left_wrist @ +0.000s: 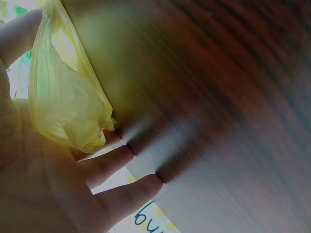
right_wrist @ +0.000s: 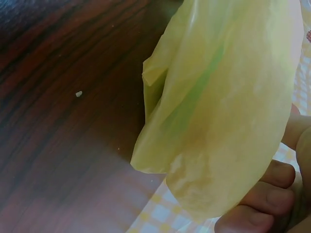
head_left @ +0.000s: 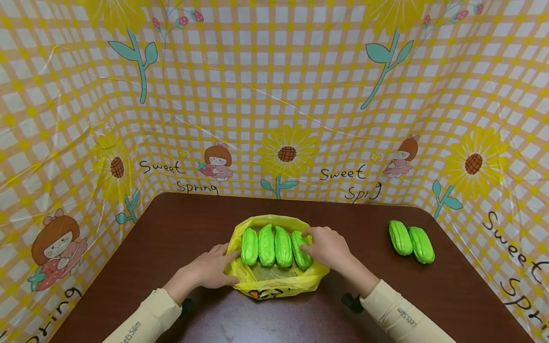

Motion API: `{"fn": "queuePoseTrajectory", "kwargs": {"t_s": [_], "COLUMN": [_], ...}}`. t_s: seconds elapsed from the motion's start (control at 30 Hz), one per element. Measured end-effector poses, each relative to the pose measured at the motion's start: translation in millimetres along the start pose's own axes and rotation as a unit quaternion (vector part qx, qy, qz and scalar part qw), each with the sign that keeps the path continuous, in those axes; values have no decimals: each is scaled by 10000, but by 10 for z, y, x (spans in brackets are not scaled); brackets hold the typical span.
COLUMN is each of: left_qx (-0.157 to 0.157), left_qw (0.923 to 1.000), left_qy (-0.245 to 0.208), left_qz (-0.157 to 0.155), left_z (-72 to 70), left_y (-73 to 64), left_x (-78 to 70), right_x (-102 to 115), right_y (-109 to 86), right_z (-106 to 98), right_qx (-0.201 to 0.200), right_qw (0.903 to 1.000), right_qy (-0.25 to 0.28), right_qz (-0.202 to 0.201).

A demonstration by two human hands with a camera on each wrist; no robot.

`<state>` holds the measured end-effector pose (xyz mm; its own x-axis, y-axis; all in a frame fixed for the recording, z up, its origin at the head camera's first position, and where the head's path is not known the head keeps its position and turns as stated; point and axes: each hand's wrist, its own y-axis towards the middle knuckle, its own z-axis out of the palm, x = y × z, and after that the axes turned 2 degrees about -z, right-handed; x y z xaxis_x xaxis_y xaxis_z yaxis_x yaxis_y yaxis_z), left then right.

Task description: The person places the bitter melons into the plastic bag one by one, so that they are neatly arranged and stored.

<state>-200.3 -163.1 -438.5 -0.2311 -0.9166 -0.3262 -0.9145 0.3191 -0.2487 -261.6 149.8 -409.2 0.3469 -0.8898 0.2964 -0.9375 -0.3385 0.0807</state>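
In the head view a yellow plastic bag (head_left: 279,288) lies spread at the table's middle, its mouth up. Several bright green, ridged vegetables resembling bitter melons (head_left: 267,245) stand in a row inside. My left hand (head_left: 206,270) rests against the bag's left side, fingers loosely extended. The left wrist view shows its lower fingers (left_wrist: 131,191) outside the yellow film (left_wrist: 73,107). Over the right rim, my right hand (head_left: 328,245) grips the rightmost bitter melon (head_left: 301,255) between thumb and fingers. In the right wrist view the bag wall (right_wrist: 218,116) covers much of that grip.
Two more bitter melons (head_left: 400,238) lie side by side on the right of the dark brown table (head_left: 193,214). A checked, flower-printed cloth (head_left: 283,109) encloses the back and both sides. A tiny pale crumb (right_wrist: 78,93) sits on the wood in the right wrist view.
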Motion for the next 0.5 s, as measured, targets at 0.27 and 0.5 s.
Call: {"fn": "queuePoseTrajectory", "kwargs": {"t_s": [0.27,0.5], "left_qx": [14,29], "left_qw": [10000,10000], "left_qy": [11,4], "left_qz": [-10,-9], "left_z": [-10,0], "left_y": [14,17], "left_x": [8,12], "right_x": [34,50], "right_y": [-1,-22], "right_z": [-34,-45], "right_qx": [339,486], "right_qw": [9987,9976], "right_qy": [-389,-484], "right_qz": [27,-15]}}
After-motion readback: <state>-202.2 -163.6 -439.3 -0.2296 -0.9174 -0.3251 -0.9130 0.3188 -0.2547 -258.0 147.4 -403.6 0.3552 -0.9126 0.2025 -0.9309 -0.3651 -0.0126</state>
